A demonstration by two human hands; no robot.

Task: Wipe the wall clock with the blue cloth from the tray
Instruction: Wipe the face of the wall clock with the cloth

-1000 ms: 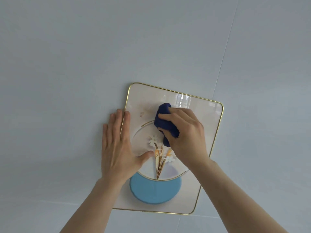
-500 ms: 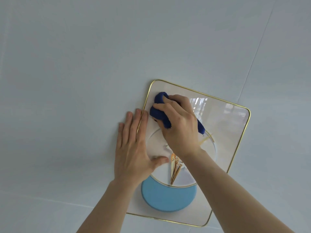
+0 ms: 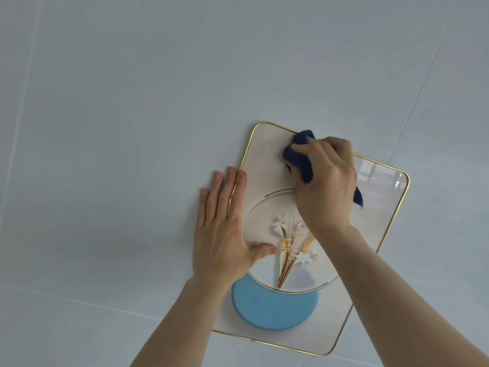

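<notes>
The wall clock (image 3: 375, 223) is a cream rounded rectangle with a thin gold rim, a pale round dial, gold hands with white flowers and a light blue half disc at the bottom. It hangs flat on the wall. My right hand (image 3: 326, 186) grips the bunched dark blue cloth (image 3: 300, 157) and presses it on the clock's upper face, near the top edge. My left hand (image 3: 225, 231) lies flat with fingers together across the clock's left rim, the thumb resting on the dial.
Pale grey-blue wall panels (image 3: 132, 128) surround the clock, with thin seams running diagonally at the right and lower left. The tray is out of view.
My right hand has slid the cloth from the clock's upper left corner to the right along the top. The flowers on the dial are uncovered again. My left hand stays put.
</notes>
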